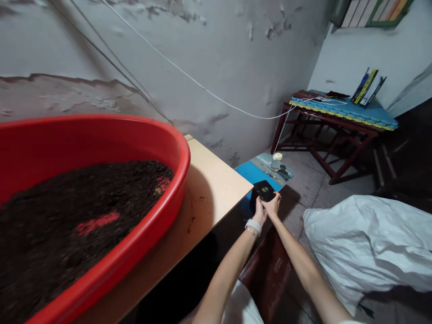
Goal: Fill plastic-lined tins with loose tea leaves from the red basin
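**Both hands closing on a small black pot beside a basin of soil**

A large red basin (101,148) is filling the left half of the frame, sitting on a pale wooden tabletop (216,180) and holding a deep layer of dark soil (67,216), with red patches of the basin's floor showing through in two spots. Just right of centre, below the tabletop's corner, a person is reaching down with both arms to a small black pot (263,191), which is resting low down on a blue mat (251,173) on the floor. The left hand (259,212), a white band at its wrist, is gripping the pot's near left side with its fingers curled; the right hand (272,206) is pressing against the near right side, fingers closed over the rim. The pot is looking square-edged and matte black; what is inside it cannot be told. A small clear jar (276,161) with a pale lid is standing just beyond on the same mat. A bulging white sack (367,243) is lying at lower right, and a red-framed bench (334,121) topped with blue padding is standing at upper right.
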A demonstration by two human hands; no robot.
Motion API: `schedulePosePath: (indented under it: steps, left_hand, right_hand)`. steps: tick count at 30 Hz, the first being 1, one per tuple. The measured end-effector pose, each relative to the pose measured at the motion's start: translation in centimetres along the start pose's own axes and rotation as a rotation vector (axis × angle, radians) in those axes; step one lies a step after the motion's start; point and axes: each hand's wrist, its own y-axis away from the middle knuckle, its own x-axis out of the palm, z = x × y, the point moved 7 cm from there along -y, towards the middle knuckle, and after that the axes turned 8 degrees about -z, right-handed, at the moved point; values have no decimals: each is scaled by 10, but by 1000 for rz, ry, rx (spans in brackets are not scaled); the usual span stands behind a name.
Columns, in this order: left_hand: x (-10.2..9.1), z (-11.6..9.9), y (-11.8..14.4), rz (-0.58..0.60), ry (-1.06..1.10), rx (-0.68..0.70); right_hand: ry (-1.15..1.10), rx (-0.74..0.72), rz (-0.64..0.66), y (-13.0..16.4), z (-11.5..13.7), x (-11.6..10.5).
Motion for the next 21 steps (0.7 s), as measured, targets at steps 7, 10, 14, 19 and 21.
schedulePosePath:
  steps: [7,10,14,19,21]
  left_hand:
    - [-120,-9,-19,-266,-120,4]
    - [-148,-18,-11,-242,-150,33]
    - [-160,-30,6,-193,-149,57]
    - [-120,-5,47,-5,-85,-284]
    - [-89,1,75,161,-26,-342]
  right_hand:
    - [93,-24,185,-51,51,65]
    - [91,24,255,-82,73,68]
    - [2,42,254,-92,82,45]
    - [-262,3,210,-46,80,-17]
    - [-540,-94,369,-8,93,-36]
